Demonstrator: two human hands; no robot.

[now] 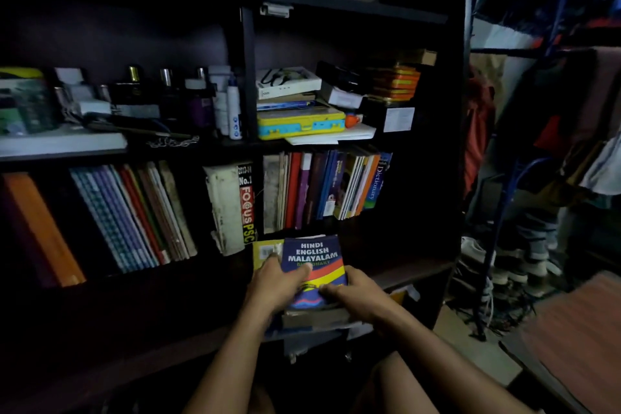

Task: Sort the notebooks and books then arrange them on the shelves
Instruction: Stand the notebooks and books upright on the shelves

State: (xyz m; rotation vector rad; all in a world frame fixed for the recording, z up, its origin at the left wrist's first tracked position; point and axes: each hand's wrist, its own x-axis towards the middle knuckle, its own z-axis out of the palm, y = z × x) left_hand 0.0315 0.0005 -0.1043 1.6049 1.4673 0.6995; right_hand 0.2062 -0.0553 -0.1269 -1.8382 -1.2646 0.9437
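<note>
A blue Hindi-English-Malayalam dictionary (314, 262) lies face up on a small stack of books (316, 318) at the front of the dark shelf unit (420, 270). My left hand (277, 282) grips its left edge, thumb across the cover. My right hand (358, 294) holds its right lower corner. A yellow book (263, 252) peeks out behind my left hand. Upright books fill the middle shelf: a right group with a blue Dictionary (378, 183), a thick Focus PSC book (245, 203), and leaning notebooks (134, 215) on the left.
The upper shelf holds bottles (168, 94), a yellow-blue case (300, 124), boxes and orange tins (396, 82). A clothes rack (551, 50) stands to the right with shoes (514, 265) beneath. A reddish mat (578, 339) lies on the floor at lower right.
</note>
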